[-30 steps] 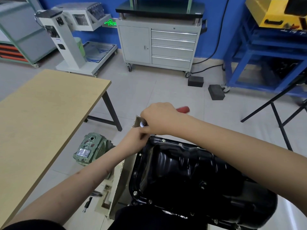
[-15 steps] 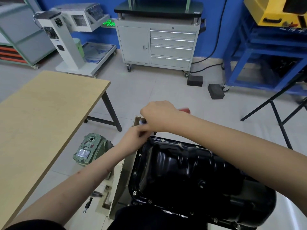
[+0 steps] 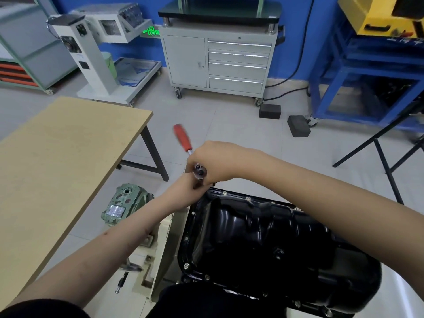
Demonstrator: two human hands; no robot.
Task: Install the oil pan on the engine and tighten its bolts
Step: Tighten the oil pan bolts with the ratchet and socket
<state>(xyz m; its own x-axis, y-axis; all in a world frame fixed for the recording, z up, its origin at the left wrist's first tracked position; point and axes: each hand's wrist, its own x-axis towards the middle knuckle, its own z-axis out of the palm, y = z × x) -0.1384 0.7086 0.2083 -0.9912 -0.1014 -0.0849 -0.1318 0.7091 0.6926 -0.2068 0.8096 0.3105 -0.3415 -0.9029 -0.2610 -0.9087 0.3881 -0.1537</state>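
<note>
A person is looking down at their two bare forearms, which are reaching forward and meeting over the far left corner of a glossy black oil pan (image 3: 263, 237). The right hand (image 3: 220, 162) is curling over the chrome head of a ratchet wrench (image 3: 199, 171), its fingers wrapping the head and the shaft just beyond it. The wrench's red handle (image 3: 182, 138) is sticking out past the right hand, up and to the left, slightly blurred. The left hand (image 3: 183, 191) is sitting directly under the right hand, touching it, with its fingertips pinching at the dark socket beneath the wrench head; the exact grip is hidden by the right hand. Below and to the right of both hands, the oil pan is lying with its deep bulge facing up, small bolts (image 3: 224, 193) dotting its flat rim. A cream metal stand (image 3: 165, 244) is running along the pan's left edge, just beneath the left forearm.

Left of the left arm, a pale wooden tabletop (image 3: 57, 168) is stretching away on dark legs. Between it and the left wrist, a green cast housing (image 3: 125, 205) is resting on the tiled floor. Nearer the viewer, under the left forearm, a small dark tool bit (image 3: 121, 282) is lying on the floor. Well beyond the hands, a grey drawer cabinet (image 3: 218, 60) on wheels is standing against a blue wall
</note>
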